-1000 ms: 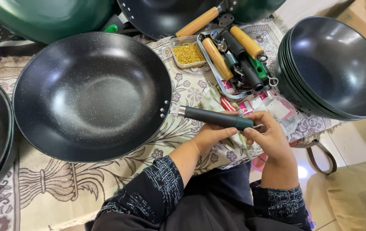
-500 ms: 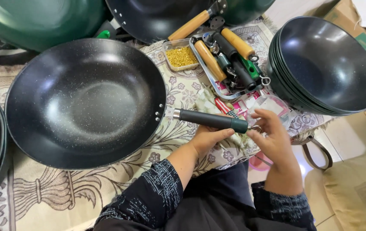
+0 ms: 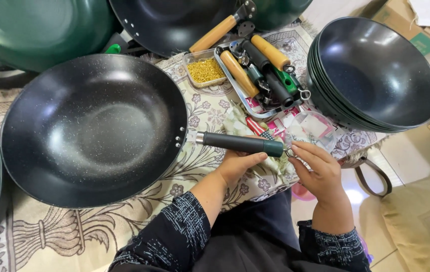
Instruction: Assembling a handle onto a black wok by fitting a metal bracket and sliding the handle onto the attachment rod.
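Both hands on the dark handle (image 3: 240, 144) of the big black wok (image 3: 94, 128).

The left hand (image 3: 237, 165) cups the handle from beneath, its grip closed loosely around it; the right hand (image 3: 315, 168) pinches fingertips together at the handle's far end, on a small metal ring. Since a second ago the right hand has slid from over the handle out to its tip. Beyond the handle lie a tray of spare handles (image 3: 262, 73) and a stack of bowls (image 3: 376, 73).
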